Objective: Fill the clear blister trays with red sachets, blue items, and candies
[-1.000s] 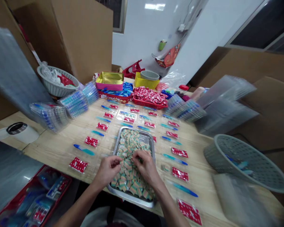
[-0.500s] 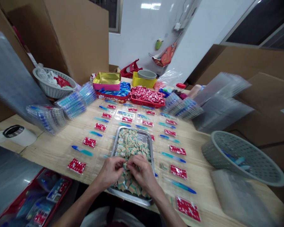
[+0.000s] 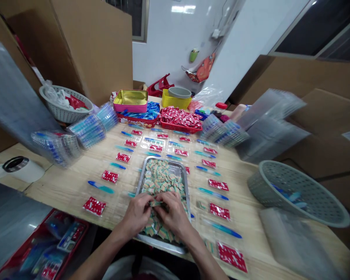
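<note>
The bare left forearm (image 3: pixel 105 252) enters from 7 o'clock and the right forearm (image 3: pixel 205 260) from 5 o'clock, and they converge. The left hand (image 3: pixel 137 214) and right hand (image 3: pixel 175 214) sit knuckles-up, close together. Their fingers are curled and their fingertips (image 3: pixel 150 201) are pinched, meeting at 12 o'clock.

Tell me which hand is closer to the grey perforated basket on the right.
Right. The right hand is over the metal tray's near end, on the side toward the grey basket; the left hand is beside it, farther left.

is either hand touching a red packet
No, the left hand and right hand are over the metal tray, apart from the red packets.
</note>
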`<state>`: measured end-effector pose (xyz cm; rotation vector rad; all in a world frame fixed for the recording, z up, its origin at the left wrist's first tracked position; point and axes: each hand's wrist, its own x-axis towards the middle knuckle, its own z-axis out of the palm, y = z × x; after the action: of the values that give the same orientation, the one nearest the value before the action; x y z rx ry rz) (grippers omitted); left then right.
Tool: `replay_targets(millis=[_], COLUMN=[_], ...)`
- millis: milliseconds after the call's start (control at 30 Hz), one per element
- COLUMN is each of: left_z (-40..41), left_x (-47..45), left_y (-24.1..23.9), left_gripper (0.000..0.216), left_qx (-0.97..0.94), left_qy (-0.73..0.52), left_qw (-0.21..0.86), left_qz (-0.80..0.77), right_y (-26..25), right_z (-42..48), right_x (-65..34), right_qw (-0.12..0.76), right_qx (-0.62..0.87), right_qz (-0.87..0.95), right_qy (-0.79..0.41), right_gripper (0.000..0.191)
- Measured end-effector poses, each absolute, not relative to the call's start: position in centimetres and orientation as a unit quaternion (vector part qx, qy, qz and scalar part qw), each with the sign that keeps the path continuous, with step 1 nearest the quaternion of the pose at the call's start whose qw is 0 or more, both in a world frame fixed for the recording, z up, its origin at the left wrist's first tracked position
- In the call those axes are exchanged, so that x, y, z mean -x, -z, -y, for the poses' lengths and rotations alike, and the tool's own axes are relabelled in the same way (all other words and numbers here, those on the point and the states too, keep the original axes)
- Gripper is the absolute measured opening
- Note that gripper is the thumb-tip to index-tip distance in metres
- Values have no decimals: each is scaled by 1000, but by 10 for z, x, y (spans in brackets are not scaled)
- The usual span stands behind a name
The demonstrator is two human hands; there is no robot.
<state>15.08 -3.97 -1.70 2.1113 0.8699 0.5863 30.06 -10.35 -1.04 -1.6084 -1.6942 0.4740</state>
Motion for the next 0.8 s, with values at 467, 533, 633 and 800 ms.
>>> replay_targets(millis=[467, 533, 633, 800], left_z=[32, 29, 28, 33], left_x=[-158, -166, -179, -189], left_y=[14, 13, 7, -3], left_gripper=[17, 14, 24, 38], left_qx=[-734, -692, -636, -615], left_qy=[-209, -205, -205, -205], left_qw=[533, 599, 663, 669], left_qz=[-365, -348, -338, -365], right_y=[-8, -16, -23, -11], right_z=[111, 115, 120, 115], right_x=[-302, -308, -337, -438], right_qw=[368, 387, 420, 425], right_qx=[593, 597, 624, 716], right_qz=[702, 688, 632, 514], right_qy=[-144, -146, -187, -207], right_gripper=[14, 13, 10, 3])
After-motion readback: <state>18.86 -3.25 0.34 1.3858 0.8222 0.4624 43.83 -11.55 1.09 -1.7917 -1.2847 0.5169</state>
